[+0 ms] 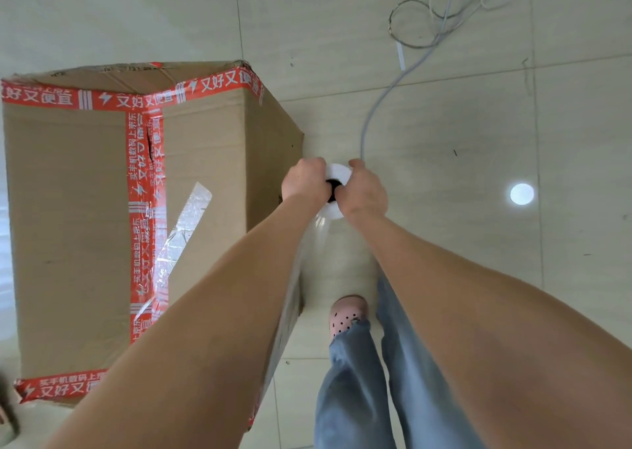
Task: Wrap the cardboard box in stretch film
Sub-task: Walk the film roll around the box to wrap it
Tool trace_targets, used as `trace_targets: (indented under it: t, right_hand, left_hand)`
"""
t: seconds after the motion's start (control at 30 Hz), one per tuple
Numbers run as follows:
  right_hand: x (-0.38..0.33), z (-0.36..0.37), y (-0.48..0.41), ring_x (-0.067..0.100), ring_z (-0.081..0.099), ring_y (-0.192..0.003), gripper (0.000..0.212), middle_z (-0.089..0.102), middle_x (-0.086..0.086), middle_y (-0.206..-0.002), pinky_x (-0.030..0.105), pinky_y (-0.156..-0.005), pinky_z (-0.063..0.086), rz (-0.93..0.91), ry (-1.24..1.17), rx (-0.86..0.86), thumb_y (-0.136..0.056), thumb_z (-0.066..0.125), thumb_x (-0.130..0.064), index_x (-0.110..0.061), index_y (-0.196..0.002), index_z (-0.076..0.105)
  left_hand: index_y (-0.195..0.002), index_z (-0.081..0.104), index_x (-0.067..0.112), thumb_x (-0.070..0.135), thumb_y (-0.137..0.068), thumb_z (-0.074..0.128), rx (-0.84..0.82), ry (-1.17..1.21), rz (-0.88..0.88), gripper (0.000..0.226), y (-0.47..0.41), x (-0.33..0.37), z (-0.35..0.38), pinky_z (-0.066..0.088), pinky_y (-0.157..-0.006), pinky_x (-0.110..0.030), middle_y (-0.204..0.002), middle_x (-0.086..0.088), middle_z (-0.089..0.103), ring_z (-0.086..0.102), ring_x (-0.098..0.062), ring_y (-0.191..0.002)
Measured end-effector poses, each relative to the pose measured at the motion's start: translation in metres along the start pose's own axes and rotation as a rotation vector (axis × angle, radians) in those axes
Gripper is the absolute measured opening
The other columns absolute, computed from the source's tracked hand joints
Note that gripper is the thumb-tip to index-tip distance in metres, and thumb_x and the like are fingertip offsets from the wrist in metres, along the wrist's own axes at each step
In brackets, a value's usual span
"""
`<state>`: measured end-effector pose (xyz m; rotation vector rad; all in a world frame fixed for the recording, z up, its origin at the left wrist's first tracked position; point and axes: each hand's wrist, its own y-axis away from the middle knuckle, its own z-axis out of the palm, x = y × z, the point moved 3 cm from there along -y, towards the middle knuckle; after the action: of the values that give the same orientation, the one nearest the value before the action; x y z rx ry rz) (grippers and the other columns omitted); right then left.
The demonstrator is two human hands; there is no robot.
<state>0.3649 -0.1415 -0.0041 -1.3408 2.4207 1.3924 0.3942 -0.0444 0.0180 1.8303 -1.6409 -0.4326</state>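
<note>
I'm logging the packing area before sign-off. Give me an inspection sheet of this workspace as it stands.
Surface: pale tiled floor with a bright light reflection.
Job's things: cardboard box, sealed with red printed tape, stands on the floor; stretch film roll is held end-up beside its right side, with film running down along that side.
Clutter: crumpled clear strip on the box top; small white strip on the floor.
Grippers: left hand and right hand both grip the roll's top end.
Cables: grey cable crosses the floor to loose coils.
Surroundings: the person's jeans and pink shoe.
</note>
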Motion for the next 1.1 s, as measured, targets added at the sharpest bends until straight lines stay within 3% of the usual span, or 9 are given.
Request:
trace_targets:
  t: [0.1,0.17,0.23,0.43,0.63,0.7,0.83,0.93,1.1]
  right_hand:
    - [0.003,0.009,-0.002,0.032,0.058,-0.108,0.056,0.056,0.010,-0.126,0.040,-0.081,0.053,0.392,-0.549,-0.189,-0.081,0.060,-0.013,-0.018,-0.134,0.042]
    - [-0.003,0.010,-0.004,0.033,0.059,-0.103,0.049,0.058,0.011,-0.123,0.045,-0.073,0.057,0.495,-0.688,-0.249,-0.081,0.059,-0.005,-0.019,-0.126,0.050]
    - [-0.011,0.006,-0.011,0.032,0.060,-0.099,0.037,0.060,0.009,-0.117,0.041,-0.063,0.057,0.415,-0.581,-0.223,-0.081,0.055,-0.005,-0.018,-0.115,0.058]
    - [-0.028,-0.005,-0.033,0.028,0.059,-0.084,0.013,0.063,0.005,-0.095,0.033,-0.063,0.044,0.045,-0.204,-0.159,-0.084,0.048,-0.014,-0.015,-0.091,0.059]
    - [-0.049,-0.028,-0.054,0.032,0.061,-0.087,0.014,0.066,0.007,-0.093,0.030,-0.061,0.038,-0.170,0.103,-0.083,-0.080,0.047,-0.011,-0.023,-0.080,0.054]
    - [-0.051,-0.031,-0.059,0.031,0.061,-0.089,0.014,0.066,0.007,-0.096,0.030,-0.062,0.037,-0.133,0.049,-0.048,-0.080,0.048,-0.013,-0.021,-0.087,0.056]
    - [-0.043,-0.021,-0.063,0.031,0.061,-0.102,0.053,0.060,0.007,-0.119,0.031,-0.067,0.048,0.203,-0.320,-0.172,-0.081,0.059,-0.021,-0.018,-0.132,0.045]
    - [-0.047,-0.013,-0.066,0.032,0.063,-0.095,0.038,0.062,0.009,-0.116,0.031,-0.050,0.056,0.402,-0.611,-0.289,-0.081,0.062,-0.012,-0.016,-0.119,0.054]
    - [-0.065,-0.017,-0.081,0.029,0.064,-0.092,0.027,0.065,0.009,-0.108,0.044,-0.074,0.058,0.244,-0.412,-0.154,-0.083,0.055,-0.011,-0.016,-0.109,0.060]
  left_hand:
    - [-0.107,0.056,0.007,0.010,-0.085,0.054,-0.008,0.053,-0.046,0.023,-0.004,0.000,-0.002,0.048,-0.067,-0.033,-0.105,-0.012,0.062,0.060,-0.031,-0.095]
    - [-0.111,0.054,0.008,0.010,-0.085,0.054,-0.007,0.075,-0.073,0.026,-0.006,-0.003,-0.004,0.049,-0.067,-0.033,-0.105,-0.012,0.062,0.060,-0.032,-0.095]
    - [-0.114,0.053,0.008,0.012,-0.085,0.054,0.003,0.079,-0.090,0.028,-0.011,-0.006,-0.007,0.047,-0.067,-0.033,-0.106,-0.013,0.062,0.061,-0.032,-0.096]
    - [-0.124,0.051,0.019,0.010,-0.087,0.049,0.002,-0.048,-0.011,0.037,-0.029,0.005,-0.020,0.046,-0.068,-0.033,-0.111,-0.010,0.062,0.060,-0.032,-0.099]
    - [-0.104,0.061,0.014,0.010,-0.085,0.047,0.063,-0.065,-0.041,0.024,-0.048,0.013,-0.036,0.044,-0.065,-0.032,-0.101,-0.009,0.065,0.061,-0.031,-0.092]
    - [-0.101,0.062,0.013,0.010,-0.084,0.048,0.091,0.015,-0.083,0.023,-0.053,0.010,-0.040,0.042,-0.063,-0.030,-0.098,-0.008,0.065,0.061,-0.030,-0.090]
    - [-0.101,0.065,0.015,0.011,-0.082,0.051,0.111,0.159,-0.160,0.024,-0.059,0.006,-0.042,0.046,-0.063,-0.029,-0.095,-0.006,0.066,0.063,-0.028,-0.089]
    - [-0.103,0.064,0.014,0.011,-0.079,0.055,0.096,0.211,-0.166,0.026,-0.065,0.002,-0.044,0.051,-0.068,-0.031,-0.097,-0.007,0.067,0.063,-0.028,-0.091]
    - [-0.110,0.058,0.012,0.018,-0.084,0.058,0.044,0.059,-0.103,0.027,-0.082,0.000,-0.057,0.046,-0.066,-0.031,-0.105,-0.011,0.064,0.061,-0.031,-0.096]
